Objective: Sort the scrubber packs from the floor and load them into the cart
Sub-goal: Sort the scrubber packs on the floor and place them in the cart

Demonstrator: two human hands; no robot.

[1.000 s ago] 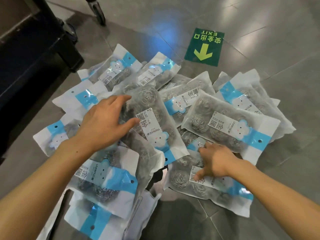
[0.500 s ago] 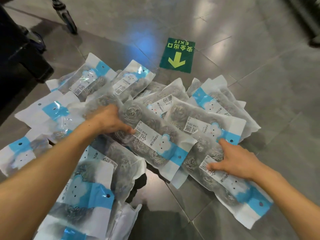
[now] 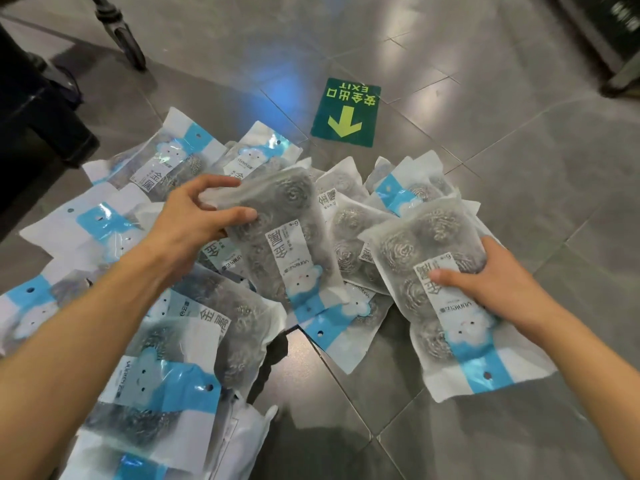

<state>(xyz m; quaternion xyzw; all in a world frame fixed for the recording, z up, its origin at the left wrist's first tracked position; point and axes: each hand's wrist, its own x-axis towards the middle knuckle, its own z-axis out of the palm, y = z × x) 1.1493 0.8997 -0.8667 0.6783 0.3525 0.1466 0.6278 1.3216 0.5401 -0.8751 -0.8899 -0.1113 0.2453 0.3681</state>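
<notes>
My left hand pinches the top edge of one scrubber pack, thumb over, fingers curled behind. My right hand grips a second pack by its side, thumb across the label. Both are frosted, crinkly plastic pouches showing coiled steel-wool balls, each with a blue hanging strip. The remaining packs overlap in a heap on the grey tiled floor; I cannot count them exactly. A green exit sticker lies beyond. A dark wheel is cut off top left.
</notes>
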